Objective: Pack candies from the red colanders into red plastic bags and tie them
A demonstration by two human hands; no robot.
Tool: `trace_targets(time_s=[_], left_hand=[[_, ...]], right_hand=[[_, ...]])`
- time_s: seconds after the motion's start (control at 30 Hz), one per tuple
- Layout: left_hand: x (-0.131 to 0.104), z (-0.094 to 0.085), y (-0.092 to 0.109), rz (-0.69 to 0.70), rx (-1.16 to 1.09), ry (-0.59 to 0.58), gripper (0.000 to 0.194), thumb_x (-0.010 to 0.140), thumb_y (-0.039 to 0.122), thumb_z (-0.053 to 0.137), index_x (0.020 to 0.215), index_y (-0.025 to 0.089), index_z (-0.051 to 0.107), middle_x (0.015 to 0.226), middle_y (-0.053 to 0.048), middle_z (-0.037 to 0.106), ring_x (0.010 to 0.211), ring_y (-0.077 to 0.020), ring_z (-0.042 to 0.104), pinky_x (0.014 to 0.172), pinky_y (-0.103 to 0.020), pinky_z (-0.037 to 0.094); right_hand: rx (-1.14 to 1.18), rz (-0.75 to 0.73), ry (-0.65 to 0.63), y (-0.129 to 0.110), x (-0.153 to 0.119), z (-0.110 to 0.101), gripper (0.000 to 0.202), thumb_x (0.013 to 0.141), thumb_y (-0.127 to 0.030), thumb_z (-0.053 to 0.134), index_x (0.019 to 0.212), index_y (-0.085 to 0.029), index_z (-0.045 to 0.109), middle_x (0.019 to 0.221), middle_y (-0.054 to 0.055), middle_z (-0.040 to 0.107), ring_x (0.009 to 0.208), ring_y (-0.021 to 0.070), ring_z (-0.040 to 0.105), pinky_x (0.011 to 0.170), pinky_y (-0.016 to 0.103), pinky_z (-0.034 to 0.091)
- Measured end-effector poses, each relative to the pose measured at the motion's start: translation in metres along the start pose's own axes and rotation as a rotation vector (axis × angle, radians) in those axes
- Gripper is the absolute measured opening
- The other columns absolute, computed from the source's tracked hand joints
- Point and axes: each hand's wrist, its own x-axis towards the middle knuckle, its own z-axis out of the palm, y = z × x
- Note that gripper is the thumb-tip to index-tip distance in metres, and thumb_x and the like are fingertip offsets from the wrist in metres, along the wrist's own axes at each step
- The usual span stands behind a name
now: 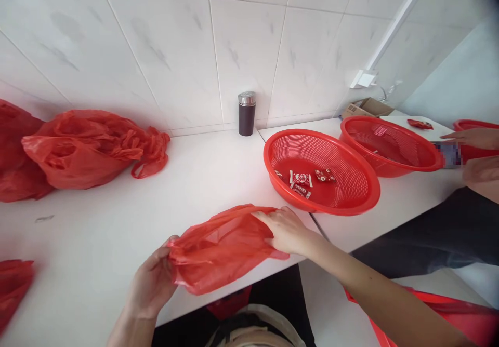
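A red plastic bag (226,248) lies stretched out low over the front edge of the white table. My left hand (156,279) pinches its gathered left end between thumb and fingers. On the bag's right end, my right hand (286,230) has its fingers curled over the plastic, with the fingertips partly hidden. Just beyond my right hand stands a red perforated basket (351,196). Several small wrapped packets (301,178) with red and white patterns lie at its bottom. What the bag holds, if anything, cannot be made out.
Full-looking red bags (89,149) stand at the back left, with another red bag (13,290) at the left edge. A dark tumbler (247,114) stands by the tiled wall. At right are a second basket (390,144), a cardboard box (366,108) and another person's hand (477,137).
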Motion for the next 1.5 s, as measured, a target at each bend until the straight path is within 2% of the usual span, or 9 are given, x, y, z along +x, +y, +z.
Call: trace_targets(time_s=[0.17, 0.33, 0.43, 0.57, 0.83, 1.0, 1.13, 1.33, 1.5], left_hand=[[0.010, -0.003, -0.004, -0.052, -0.157, 0.051, 0.013, 0.068, 0.031, 0.054, 0.078, 0.023, 0.054, 0.074, -0.004, 0.064, 0.072, -0.0230, 0.065, 0.063, -0.035, 0.056], [-0.021, 0.012, 0.016, 0.612, 0.317, 0.455, 0.021, 0.082, 0.036, 0.056, 0.100, 0.025, 0.052, 0.122, -0.007, 0.056, 0.123, -0.0270, 0.050, 0.105, -0.047, 0.040], [-0.036, 0.039, 0.020, 0.813, 0.902, 0.383, 0.019, 0.082, 0.041, 0.059, 0.092, 0.025, 0.065, 0.143, -0.009, 0.039, 0.137, -0.0342, 0.032, 0.109, -0.055, 0.030], [-0.026, 0.048, -0.003, 0.604, 1.317, 0.255, 0.026, 0.083, 0.025, 0.055, 0.105, 0.028, 0.070, 0.155, -0.008, 0.022, 0.142, -0.0418, 0.018, 0.102, -0.065, 0.032], [-0.016, -0.022, -0.019, 0.565, 1.255, -0.047, 0.033, 0.080, 0.023, 0.047, 0.102, 0.029, 0.071, 0.141, -0.005, 0.045, 0.112, -0.0276, 0.059, 0.083, -0.038, 0.056], [-0.033, -0.009, -0.003, 0.624, 1.142, -0.054, 0.038, 0.086, 0.040, 0.049, 0.121, 0.044, 0.064, 0.154, 0.007, 0.030, 0.121, -0.0270, 0.055, 0.076, -0.031, 0.058], [-0.034, 0.000, -0.004, 0.562, 1.041, -0.229, 0.044, 0.083, 0.041, 0.055, 0.127, 0.038, 0.061, 0.149, 0.001, 0.043, 0.117, -0.0255, 0.059, 0.086, -0.030, 0.056], [-0.034, 0.004, -0.011, 0.438, 0.892, -0.312, 0.066, 0.083, 0.040, 0.058, 0.146, 0.035, 0.038, 0.145, -0.002, 0.050, 0.132, -0.0281, 0.045, 0.106, -0.044, 0.041], [-0.036, 0.011, -0.014, 0.346, 0.780, -0.326, 0.072, 0.081, 0.043, 0.060, 0.148, 0.035, 0.033, 0.150, -0.002, 0.042, 0.138, -0.0293, 0.037, 0.111, -0.049, 0.030]], right_hand=[[0.013, 0.013, -0.054, 0.002, 0.014, 0.002, 0.075, 0.070, -0.024, 0.059, 0.142, -0.025, 0.039, 0.095, 0.006, 0.072, 0.090, 0.0265, 0.064, 0.082, 0.037, 0.038], [-0.027, 0.031, -0.042, -0.009, 0.015, 0.001, 0.074, 0.070, -0.028, 0.058, 0.141, -0.023, 0.039, 0.092, 0.007, 0.073, 0.085, 0.0269, 0.066, 0.084, 0.039, 0.036], [-0.054, 0.036, -0.048, -0.020, 0.016, 0.000, 0.070, 0.070, -0.032, 0.059, 0.137, -0.023, 0.042, 0.083, 0.007, 0.072, 0.083, 0.0283, 0.067, 0.083, 0.041, 0.035], [-0.056, 0.089, -0.109, -0.023, 0.018, -0.002, 0.065, 0.069, -0.039, 0.062, 0.130, -0.020, 0.047, 0.085, 0.008, 0.072, 0.084, 0.0300, 0.066, 0.081, 0.041, 0.037], [0.067, 0.107, -0.064, -0.005, 0.006, -0.002, 0.071, 0.070, -0.040, 0.071, 0.134, -0.019, 0.048, 0.095, 0.009, 0.071, 0.093, 0.0306, 0.065, 0.083, 0.042, 0.044], [0.321, -0.198, 0.142, -0.012, -0.020, -0.059, 0.044, 0.087, -0.044, 0.060, 0.128, -0.032, 0.057, 0.115, 0.002, 0.066, 0.104, 0.0199, 0.060, 0.093, 0.035, 0.044], [0.304, -0.048, 0.368, 0.038, -0.003, -0.110, 0.047, 0.091, -0.042, 0.053, 0.136, -0.032, 0.049, 0.129, 0.003, 0.057, 0.113, 0.0201, 0.057, 0.097, 0.036, 0.044], [-0.003, 0.301, -0.229, 0.124, 0.037, -0.096, 0.109, 0.060, -0.036, 0.081, 0.148, -0.046, 0.018, 0.160, 0.008, 0.007, 0.115, 0.0372, 0.054, 0.088, 0.053, 0.047], [-0.003, 0.130, -0.244, 0.137, 0.046, -0.078, 0.095, 0.068, -0.035, 0.073, 0.144, -0.056, 0.020, 0.161, -0.003, -0.002, 0.115, 0.0359, 0.054, 0.085, 0.052, 0.047]])
